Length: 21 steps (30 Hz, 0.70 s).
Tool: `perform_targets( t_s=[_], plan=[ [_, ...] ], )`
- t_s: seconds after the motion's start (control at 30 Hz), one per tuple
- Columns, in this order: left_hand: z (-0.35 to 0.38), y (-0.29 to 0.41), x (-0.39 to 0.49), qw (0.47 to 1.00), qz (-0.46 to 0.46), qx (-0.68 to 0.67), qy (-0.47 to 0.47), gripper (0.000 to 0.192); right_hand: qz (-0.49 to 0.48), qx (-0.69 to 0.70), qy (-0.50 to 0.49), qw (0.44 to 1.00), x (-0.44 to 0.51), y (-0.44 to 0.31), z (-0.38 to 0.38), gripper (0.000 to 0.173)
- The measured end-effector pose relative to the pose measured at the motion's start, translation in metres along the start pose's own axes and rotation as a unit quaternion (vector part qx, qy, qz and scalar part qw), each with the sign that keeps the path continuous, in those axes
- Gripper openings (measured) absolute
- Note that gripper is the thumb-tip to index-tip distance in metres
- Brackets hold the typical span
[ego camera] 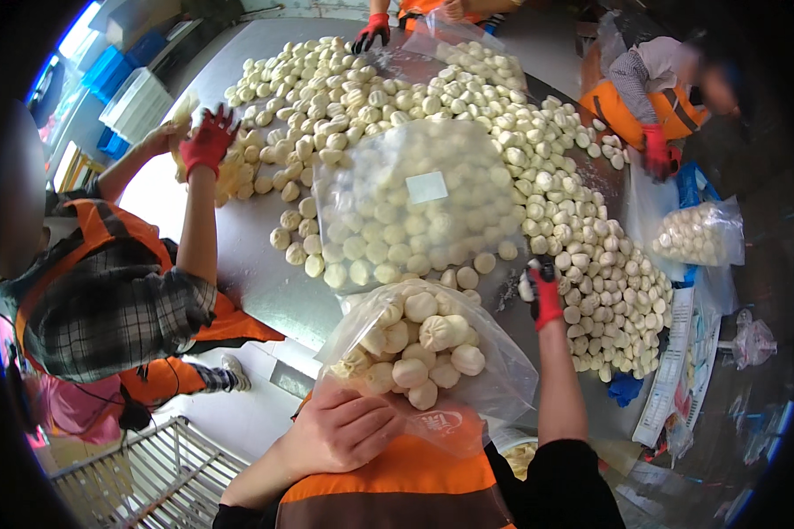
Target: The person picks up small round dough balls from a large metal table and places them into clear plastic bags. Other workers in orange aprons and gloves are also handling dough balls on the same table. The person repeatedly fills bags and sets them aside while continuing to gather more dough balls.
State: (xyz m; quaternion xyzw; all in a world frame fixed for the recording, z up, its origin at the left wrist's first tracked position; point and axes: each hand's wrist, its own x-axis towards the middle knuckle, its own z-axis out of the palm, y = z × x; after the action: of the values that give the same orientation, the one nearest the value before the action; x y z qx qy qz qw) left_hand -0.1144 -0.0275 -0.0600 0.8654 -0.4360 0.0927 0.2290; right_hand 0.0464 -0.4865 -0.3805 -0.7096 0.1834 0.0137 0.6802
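My left hand [351, 426], bare, grips the edge of a clear plastic bag [503, 370]. Round, pleated white buns [437, 332] fill that bag, which leans against my orange apron at the table's near side. My right hand [542, 291], in a red and black glove, is low over the metal table beside the near edge of a large heap of buns [585, 271]. Something white shows at its fingers; whether this is a bun or flour I cannot tell. Beyond the held bag lies a large translucent bag [384, 192] with a blank-looking white label, and buns show through it.
Co-workers' gloved hands are at the left [208, 142], the far side [372, 32] and the right [660, 155]. A filled bag [695, 235] sits at the right by a white crate [665, 370]. A metal rack [165, 483] stands at lower left.
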Motion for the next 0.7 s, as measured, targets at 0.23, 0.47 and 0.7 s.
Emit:
perform_targets(
  t_s=[0.23, 0.47, 0.7],
  plan=[
    [0.007, -0.001, 0.007, 1.0, 0.008, 0.007, 0.021, 0.025, -0.2, 0.168, -0.099, 0.96, -0.152, -0.234, 0.062, 0.056],
    [0.001, 0.005, 0.003, 1.0, -0.004, 0.0, 0.003, 0.026, -0.167, -0.032, 0.109, 0.979, -0.069, -0.222, -0.001, 0.043],
    [0.006, 0.004, 0.009, 1.0, -0.026, -0.003, 0.001, 0.022, -0.108, -0.648, 0.114, 0.745, -0.008, -0.036, -0.03, 0.066]
  ],
)
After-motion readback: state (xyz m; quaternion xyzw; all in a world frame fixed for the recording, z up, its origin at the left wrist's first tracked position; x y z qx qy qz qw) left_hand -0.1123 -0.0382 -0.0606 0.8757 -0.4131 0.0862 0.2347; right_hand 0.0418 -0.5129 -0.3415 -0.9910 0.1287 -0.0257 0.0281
